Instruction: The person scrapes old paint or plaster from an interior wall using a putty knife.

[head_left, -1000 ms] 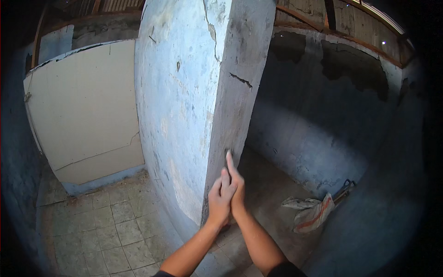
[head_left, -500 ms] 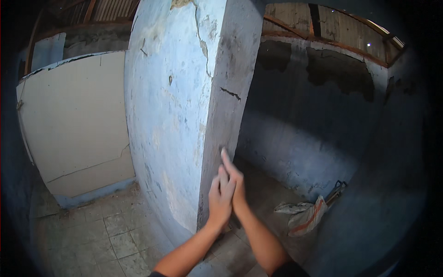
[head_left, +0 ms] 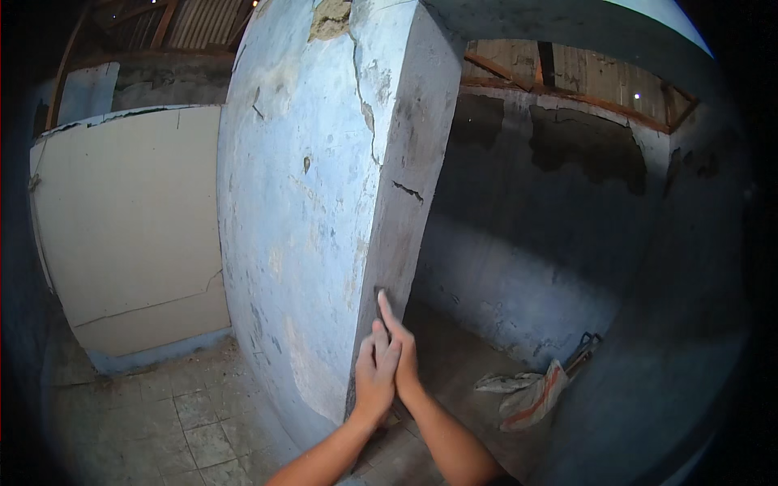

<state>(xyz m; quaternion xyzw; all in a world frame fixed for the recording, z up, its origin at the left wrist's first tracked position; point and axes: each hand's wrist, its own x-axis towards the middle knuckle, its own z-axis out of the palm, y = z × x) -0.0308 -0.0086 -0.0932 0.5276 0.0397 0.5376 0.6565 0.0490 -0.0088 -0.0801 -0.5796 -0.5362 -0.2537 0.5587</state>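
At the end face of the blue plastered wall (head_left: 324, 202), my two hands were pressed together, empty, against the grey corner edge. My left hand (head_left: 374, 377) lay flat with fingers closed side by side, overlapping my right hand (head_left: 403, 356), whose fingers (head_left: 387, 310) pointed up along the wall's edge, touching it. A cream door panel (head_left: 130, 227) stood to the left. Crumpled sacks (head_left: 531, 393) lay on the floor (head_left: 186, 413), well apart, to the right.
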